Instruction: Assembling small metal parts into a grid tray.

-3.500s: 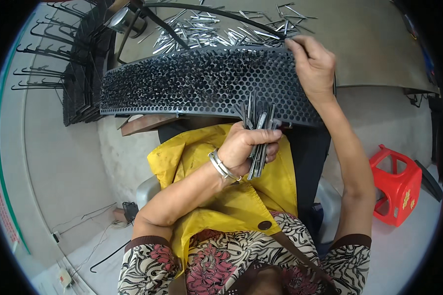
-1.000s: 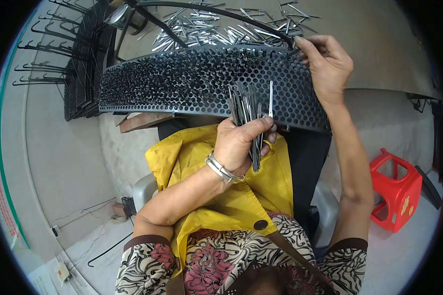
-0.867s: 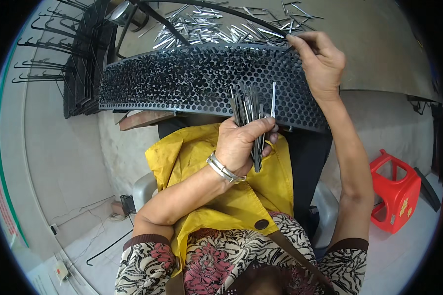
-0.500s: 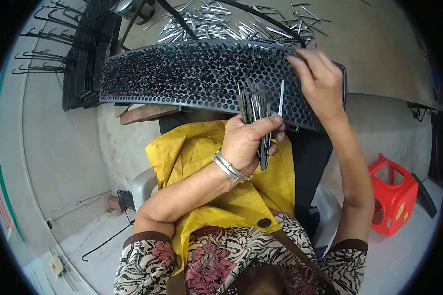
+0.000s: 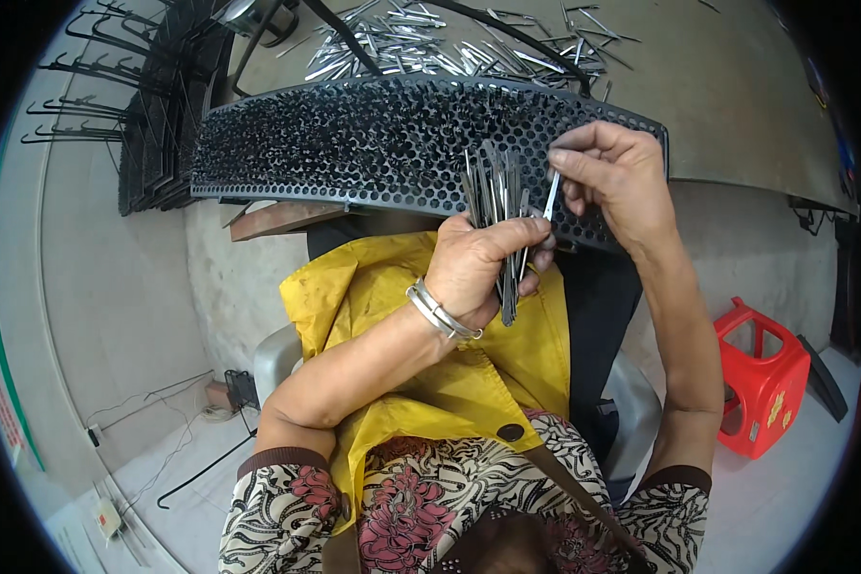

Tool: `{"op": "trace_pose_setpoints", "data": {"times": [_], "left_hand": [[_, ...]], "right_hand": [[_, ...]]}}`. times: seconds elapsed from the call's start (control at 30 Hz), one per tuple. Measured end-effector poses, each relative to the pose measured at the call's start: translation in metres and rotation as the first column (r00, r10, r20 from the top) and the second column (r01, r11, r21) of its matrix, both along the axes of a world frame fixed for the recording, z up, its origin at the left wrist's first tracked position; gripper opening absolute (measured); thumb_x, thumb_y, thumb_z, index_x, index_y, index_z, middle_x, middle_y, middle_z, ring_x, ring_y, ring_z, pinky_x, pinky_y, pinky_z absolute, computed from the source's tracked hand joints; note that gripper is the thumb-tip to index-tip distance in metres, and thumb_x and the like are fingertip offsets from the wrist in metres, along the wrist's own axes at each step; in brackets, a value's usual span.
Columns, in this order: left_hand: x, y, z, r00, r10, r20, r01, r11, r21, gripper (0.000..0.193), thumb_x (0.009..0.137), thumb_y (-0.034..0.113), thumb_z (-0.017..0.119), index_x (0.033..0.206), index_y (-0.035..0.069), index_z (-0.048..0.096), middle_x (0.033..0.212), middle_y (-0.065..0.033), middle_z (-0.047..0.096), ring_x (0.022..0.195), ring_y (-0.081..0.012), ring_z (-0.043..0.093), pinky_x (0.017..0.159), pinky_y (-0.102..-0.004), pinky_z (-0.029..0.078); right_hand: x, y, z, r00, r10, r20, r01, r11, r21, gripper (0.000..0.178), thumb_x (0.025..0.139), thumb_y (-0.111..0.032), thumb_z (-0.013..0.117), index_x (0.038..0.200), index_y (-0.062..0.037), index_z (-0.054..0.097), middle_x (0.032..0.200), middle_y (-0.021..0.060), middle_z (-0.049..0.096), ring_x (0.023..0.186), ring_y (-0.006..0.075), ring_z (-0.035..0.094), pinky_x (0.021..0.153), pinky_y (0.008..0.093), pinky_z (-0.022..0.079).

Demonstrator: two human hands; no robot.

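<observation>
Cloth (image 5: 407, 517) with pink flowers and black-and-cream swirls is nearest, on the person's chest and sleeves. Next comes a yellow apron (image 5: 354, 287), spread over the lap, with some dark smudges on it. The left hand (image 5: 478, 258), with silver bangles (image 5: 440, 311) on its wrist, is closed tight around a bunch of thin metal sticks (image 5: 495, 187) that poke out above and below the fist. One shiny stick (image 5: 552, 196) stands apart from the bunch, on its right: the left thumb presses its low end, and the right hand (image 5: 627, 182) pinches its top (so both hands have it at once). The hands are close to each other, just over the front edge of a long black plate (image 5: 344, 143) full of round holes. Small dark bits crowd its left and middle; they are too tiny to make out. Past the plate, a messy pile of metal sticks (image 5: 383, 43) lies on a table (image 5: 717, 124), near a round can (image 5: 249, 19). Black hooks (image 5: 96, 72) stick out at the left, and a red stool (image 5: 765, 378) sits on the floor at the right.
</observation>
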State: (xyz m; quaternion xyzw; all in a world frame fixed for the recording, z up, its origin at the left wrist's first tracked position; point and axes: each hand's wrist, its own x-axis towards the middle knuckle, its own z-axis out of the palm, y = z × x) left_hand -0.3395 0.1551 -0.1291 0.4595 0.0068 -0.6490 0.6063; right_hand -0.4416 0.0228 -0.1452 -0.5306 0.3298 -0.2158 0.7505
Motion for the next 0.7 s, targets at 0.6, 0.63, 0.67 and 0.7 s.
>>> {"op": "trace_pose_setpoints", "data": {"times": [0.6, 0.63, 0.67, 0.7], "left_hand": [[0.0, 0.006, 0.003, 0.974, -0.157, -0.163, 0.169, 0.984, 0.062, 0.015, 0.078, 0.007, 0.056, 0.092, 0.001, 0.054, 0.07, -0.0082, 0.056, 0.054, -0.0164, 0.054, 0.043, -0.0268, 0.044], [0.0, 0.008, 0.001, 0.968, -0.165, -0.191, 0.179, 0.982, 0.063, 0.014, 0.079, 0.008, 0.055, 0.091, 0.001, 0.054, 0.069, -0.0082, 0.056, 0.052, -0.0158, 0.053, 0.041, -0.0255, 0.042], [0.0, 0.009, -0.001, 0.968, -0.164, -0.192, 0.179, 0.982, 0.065, 0.014, 0.079, 0.008, 0.055, 0.091, 0.001, 0.054, 0.069, -0.0082, 0.056, 0.052, -0.0158, 0.053, 0.041, -0.0255, 0.042], [-0.001, 0.011, -0.005, 0.97, -0.153, -0.187, 0.169, 0.983, 0.073, 0.012, 0.079, 0.008, 0.055, 0.089, 0.001, 0.054, 0.069, -0.0084, 0.055, 0.052, -0.0155, 0.052, 0.04, -0.0248, 0.04]], "right_hand": [[0.011, -0.04, -0.026, 0.874, -0.432, 0.223, 0.317, 0.157, -0.935, 0.009, 0.076, -0.001, 0.063, 0.084, 0.0012, 0.062, 0.068, 0.0022, 0.06, 0.054, 0.0037, 0.052, 0.049, 0.0169, 0.043], [0.012, -0.038, -0.025, 0.882, -0.426, 0.199, 0.284, 0.147, -0.947, 0.008, 0.075, 0.001, 0.063, 0.083, 0.0017, 0.062, 0.069, 0.0042, 0.06, 0.055, 0.0068, 0.054, 0.05, 0.0189, 0.044], [0.013, -0.037, -0.024, 0.89, -0.421, 0.174, 0.251, 0.136, -0.958, 0.008, 0.075, 0.002, 0.062, 0.082, 0.0021, 0.061, 0.07, 0.0062, 0.061, 0.056, 0.0099, 0.056, 0.051, 0.0209, 0.044], [0.014, -0.038, -0.026, 0.89, -0.421, 0.172, 0.251, 0.138, -0.958, 0.008, 0.075, 0.002, 0.062, 0.082, 0.0021, 0.061, 0.07, 0.0062, 0.061, 0.056, 0.0099, 0.056, 0.051, 0.0209, 0.044]]}}
